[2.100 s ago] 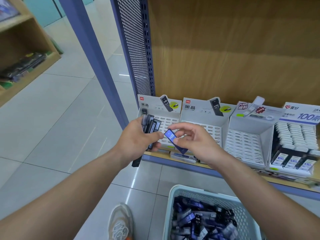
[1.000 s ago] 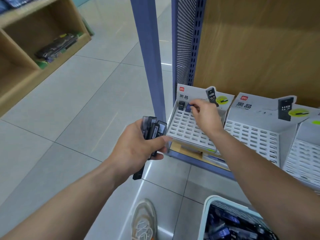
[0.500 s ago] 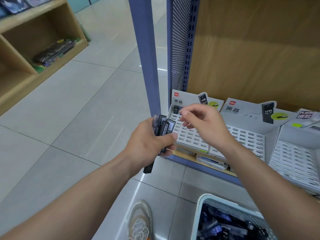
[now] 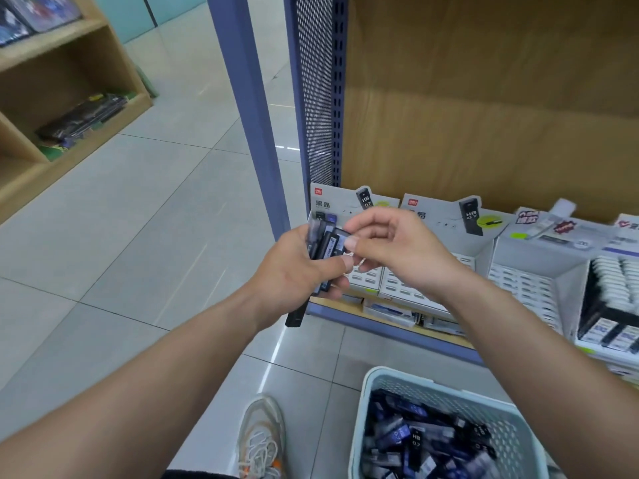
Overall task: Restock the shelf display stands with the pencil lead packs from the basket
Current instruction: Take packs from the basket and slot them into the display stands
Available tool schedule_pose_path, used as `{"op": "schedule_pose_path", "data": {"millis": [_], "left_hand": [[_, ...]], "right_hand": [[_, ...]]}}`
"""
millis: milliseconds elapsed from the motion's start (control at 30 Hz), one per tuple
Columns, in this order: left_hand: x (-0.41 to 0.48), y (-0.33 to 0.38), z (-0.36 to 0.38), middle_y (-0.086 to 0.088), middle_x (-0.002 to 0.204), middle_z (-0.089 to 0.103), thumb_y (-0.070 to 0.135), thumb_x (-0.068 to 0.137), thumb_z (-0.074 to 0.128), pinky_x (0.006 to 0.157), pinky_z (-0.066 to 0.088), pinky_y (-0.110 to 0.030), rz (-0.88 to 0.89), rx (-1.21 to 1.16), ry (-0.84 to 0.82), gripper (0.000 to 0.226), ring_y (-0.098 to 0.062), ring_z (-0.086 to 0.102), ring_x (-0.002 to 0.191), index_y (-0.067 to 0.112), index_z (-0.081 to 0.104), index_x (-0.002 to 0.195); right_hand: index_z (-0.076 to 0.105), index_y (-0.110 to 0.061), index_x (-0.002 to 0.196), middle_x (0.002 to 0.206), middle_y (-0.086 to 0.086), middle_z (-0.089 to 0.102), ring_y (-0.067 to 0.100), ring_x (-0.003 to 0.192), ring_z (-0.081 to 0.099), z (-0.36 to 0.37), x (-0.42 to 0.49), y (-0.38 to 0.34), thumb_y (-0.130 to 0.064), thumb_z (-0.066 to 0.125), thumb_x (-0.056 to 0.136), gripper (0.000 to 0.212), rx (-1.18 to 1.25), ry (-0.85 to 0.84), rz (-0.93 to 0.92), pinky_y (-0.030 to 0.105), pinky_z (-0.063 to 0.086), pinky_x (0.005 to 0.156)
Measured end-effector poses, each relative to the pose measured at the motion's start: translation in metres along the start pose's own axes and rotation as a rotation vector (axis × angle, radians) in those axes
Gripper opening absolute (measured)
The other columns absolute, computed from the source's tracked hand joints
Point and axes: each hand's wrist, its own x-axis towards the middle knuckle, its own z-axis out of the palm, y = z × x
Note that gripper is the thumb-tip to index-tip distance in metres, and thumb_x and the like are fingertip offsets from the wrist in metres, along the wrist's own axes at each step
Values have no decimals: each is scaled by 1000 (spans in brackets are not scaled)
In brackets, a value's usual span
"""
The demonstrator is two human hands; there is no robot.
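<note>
My left hand point(image 4: 297, 271) grips a fanned bunch of dark pencil lead packs point(image 4: 326, 245) in front of the shelf. My right hand point(image 4: 394, 250) pinches the top of the rightmost pack in that bunch between thumb and forefinger. Behind the hands stands the leftmost white display stand point(image 4: 332, 202), with two packs point(image 4: 326, 217) slotted in its top row. A second white stand point(image 4: 446, 212) beside it shows bare slots. A pale basket point(image 4: 387, 378) at the bottom right holds several dark and blue lead packs point(image 4: 425, 444).
A blue shelf post point(image 4: 249, 108) and perforated side panel point(image 4: 314, 91) rise left of the stands. Further stands at the right hold white and black packs point(image 4: 615, 299). A wooden shelf unit point(image 4: 62, 98) stands at the far left. My shoe point(image 4: 262, 437) is on the tiled floor.
My right hand left a pack in the leftmost stand's top row, drew back and now pinches a pack in my left hand's bunch. The view swung slightly right.
</note>
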Motion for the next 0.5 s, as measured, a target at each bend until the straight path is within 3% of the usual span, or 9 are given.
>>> {"op": "schedule_pose_path", "data": {"millis": [267, 367, 500], "left_hand": [[5, -4, -5, -2, 91, 79, 9, 91, 75, 60, 60, -26, -30, 34, 12, 21, -19, 75, 72, 18, 64, 106], [8, -5, -8, 3, 83, 78, 13, 90, 76, 52, 54, -21, -33, 61, 78, 19, -12, 70, 63, 23, 63, 98], [12, -9, -8, 8, 67, 70, 16, 89, 77, 49, 50, -20, 10, 164, 113, 18, -6, 59, 54, 26, 63, 95]], "right_hand": [[65, -13, 87, 65, 1, 65, 15, 60, 62, -9, 6, 8, 5, 65, 89, 18, 98, 100, 30, 27, 54, 63], [63, -12, 86, 69, 4, 68, 18, 65, 66, -14, 6, 13, 7, 63, 90, 20, 148, 122, 58, 30, 55, 66], [66, -14, 101, 75, 8, 69, 23, 70, 71, -11, 3, 17, -3, 67, 92, 14, 196, 69, 30, 30, 57, 66]]}}
